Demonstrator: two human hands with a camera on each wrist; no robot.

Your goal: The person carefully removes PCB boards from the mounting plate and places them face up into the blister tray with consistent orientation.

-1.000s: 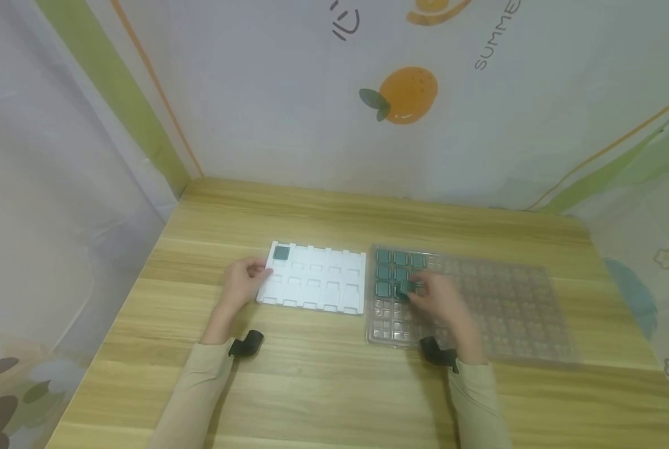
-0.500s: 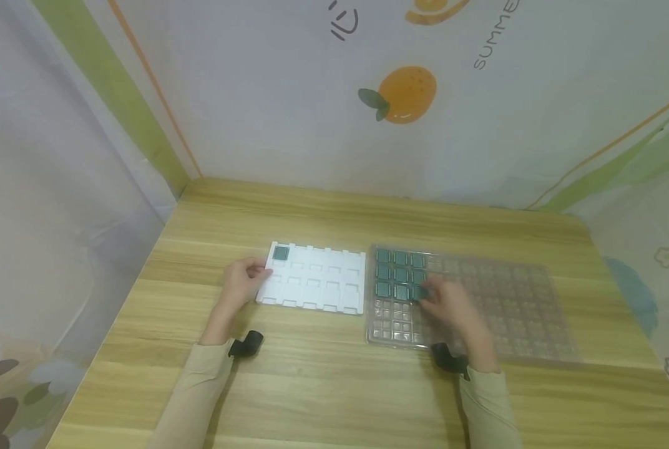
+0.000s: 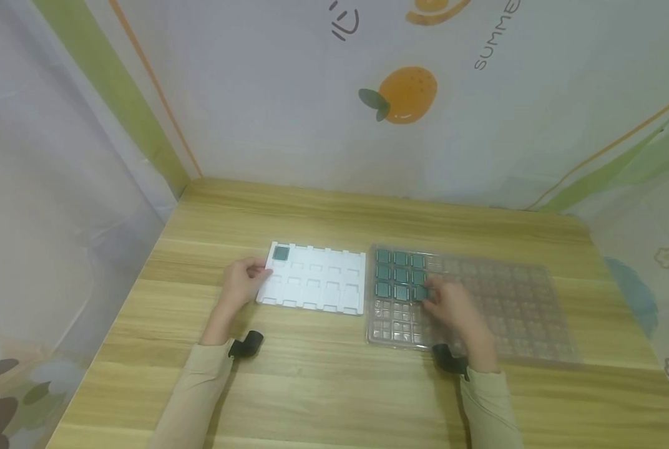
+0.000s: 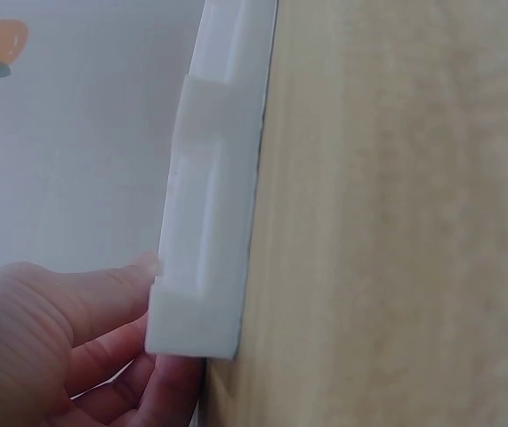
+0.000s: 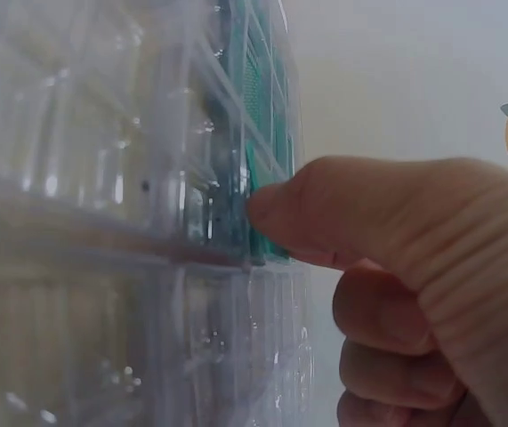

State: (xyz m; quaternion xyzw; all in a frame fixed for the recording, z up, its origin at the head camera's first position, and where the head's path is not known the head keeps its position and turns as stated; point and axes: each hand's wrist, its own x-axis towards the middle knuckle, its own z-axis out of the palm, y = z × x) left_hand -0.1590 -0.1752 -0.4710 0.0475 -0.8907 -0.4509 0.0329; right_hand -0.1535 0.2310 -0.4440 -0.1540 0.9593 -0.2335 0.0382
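My left hand [image 3: 243,282] holds the left edge of a white compartment tray [image 3: 312,284], thumb on top and fingers beneath in the left wrist view. One square green chip [image 3: 281,253] lies in that tray's far-left pocket. My right hand [image 3: 449,307] is at the clear plastic tray [image 3: 402,319], pinching a green chip [image 3: 419,294] in the third column of the third row. In the right wrist view, the thumb presses that chip's edge; the index fingertip is hidden. Several more green chips [image 3: 400,274] fill neighbouring pockets. The middle chip of the third row [image 3: 401,292] shows a striped face.
The clear tray's right part [image 3: 514,305] extends far beyond my right hand. Both trays lie side by side on a wooden table [image 3: 323,386], a narrow gap between them. A printed curtain [image 3: 312,137] hangs behind the table.
My right hand has let go of the tilted chip in the middle column, which now lies flat. It has moved right to the adjoining chip. My left hand stays put.
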